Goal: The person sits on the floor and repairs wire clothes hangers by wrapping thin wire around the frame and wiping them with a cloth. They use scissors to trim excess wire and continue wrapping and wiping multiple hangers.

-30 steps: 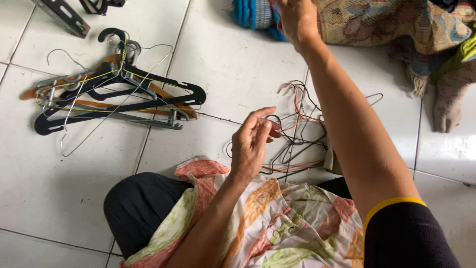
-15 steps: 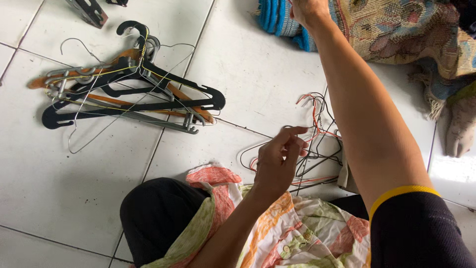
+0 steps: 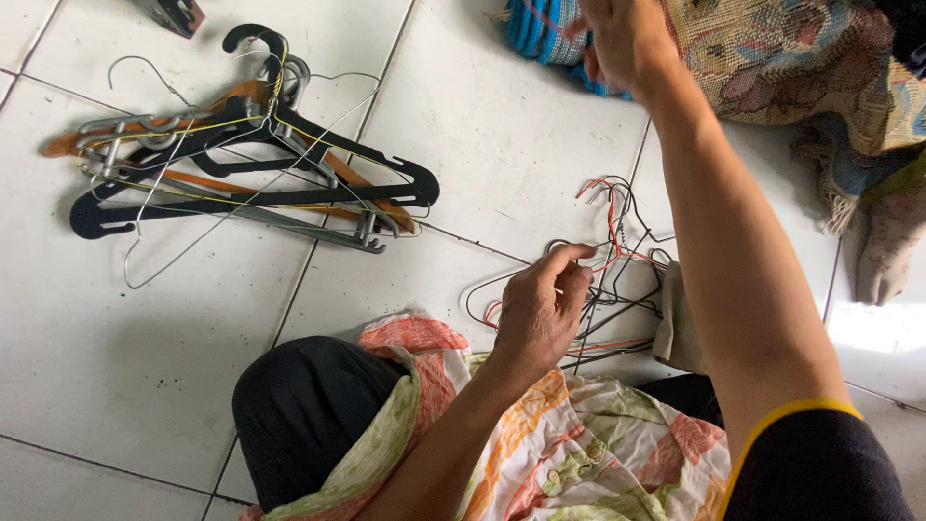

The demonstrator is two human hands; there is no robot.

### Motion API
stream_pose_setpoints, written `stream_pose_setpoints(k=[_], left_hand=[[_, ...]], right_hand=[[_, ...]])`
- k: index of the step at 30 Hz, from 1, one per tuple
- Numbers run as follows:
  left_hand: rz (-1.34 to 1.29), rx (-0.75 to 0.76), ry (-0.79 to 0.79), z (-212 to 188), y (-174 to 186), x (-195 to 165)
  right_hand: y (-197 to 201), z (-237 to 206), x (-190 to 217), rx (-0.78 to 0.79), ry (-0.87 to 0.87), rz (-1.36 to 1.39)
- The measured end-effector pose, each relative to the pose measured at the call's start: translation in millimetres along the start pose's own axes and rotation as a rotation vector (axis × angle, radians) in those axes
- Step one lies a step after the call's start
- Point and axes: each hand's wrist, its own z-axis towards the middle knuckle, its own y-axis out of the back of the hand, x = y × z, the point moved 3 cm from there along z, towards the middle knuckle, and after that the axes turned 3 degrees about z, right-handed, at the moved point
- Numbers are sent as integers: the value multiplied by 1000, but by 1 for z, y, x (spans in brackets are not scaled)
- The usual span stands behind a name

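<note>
A flowered shirt point(image 3: 579, 453) lay draped over the seated person's lap, close under the left hand point(image 3: 540, 314), whose fingers were pinched narrow on a strand from the tangle of wire hangers point(image 3: 608, 275) on the white tile floor point(image 3: 502, 145), apparently to work one free. Beyond it, the right hand point(image 3: 622, 39) reached up to the patterned cloth point(image 3: 772, 58) and blue bundle point(image 3: 540, 39); its grip could not be told. Far to the left, plastic hangers point(image 3: 241, 174) sat heaped together, seemingly sorted apart.
</note>
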Motion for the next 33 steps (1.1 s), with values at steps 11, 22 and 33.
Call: stream_pose_setpoints(k=[11,22,33], left_hand=[[150,-94,-31,-22,-14,8],[-84,-288,211,-45,-16,34],[-412,-139,-78,-80,-51,3]], right_hand=[[59,-190,79,220,-508,287],[122,-443,106,485,-666,157],[26,-464,177,110,-505,132]])
